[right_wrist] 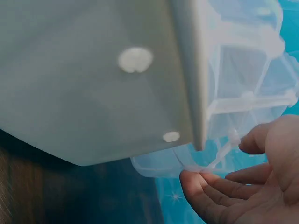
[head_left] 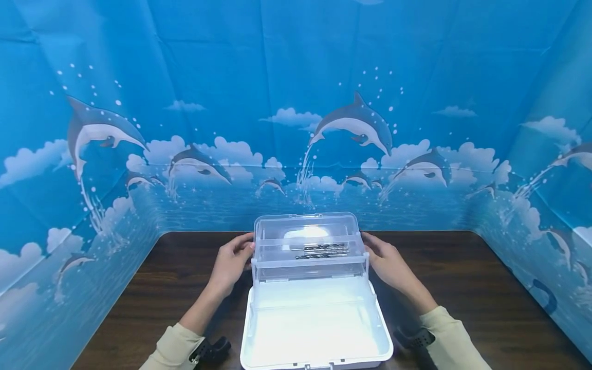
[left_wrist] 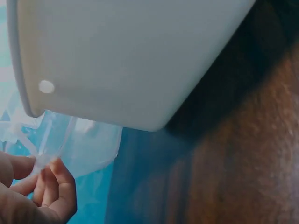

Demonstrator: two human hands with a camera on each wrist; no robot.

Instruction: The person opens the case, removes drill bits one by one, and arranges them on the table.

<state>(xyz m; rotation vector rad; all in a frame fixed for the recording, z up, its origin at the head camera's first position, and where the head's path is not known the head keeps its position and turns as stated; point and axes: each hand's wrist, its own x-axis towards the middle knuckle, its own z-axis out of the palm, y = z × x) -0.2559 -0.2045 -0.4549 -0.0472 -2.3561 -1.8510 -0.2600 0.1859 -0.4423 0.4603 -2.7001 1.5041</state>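
Note:
A white storage box [head_left: 316,329] stands opened out at the front of the table, with a bright bare inside. Behind its base rise a clear lid [head_left: 277,226] and a clear tray [head_left: 265,257]. Several dark and silver drill bits [head_left: 324,252] show through the clear plastic. My left hand [head_left: 233,259] is at the left side of the lid; thumb and fingers pinch its clear edge in the left wrist view. Opposite, my right hand [head_left: 386,257] holds the right side, fingertips at the edge and thumb beside a clear linkage arm [right_wrist: 224,154].
The dark wooden table [head_left: 152,303] extends to both sides of the box. A blue curtain [head_left: 296,128] printed with dolphins stands right behind the table and wraps round both sides. Black wrist straps [head_left: 418,337] sit at both cuffs.

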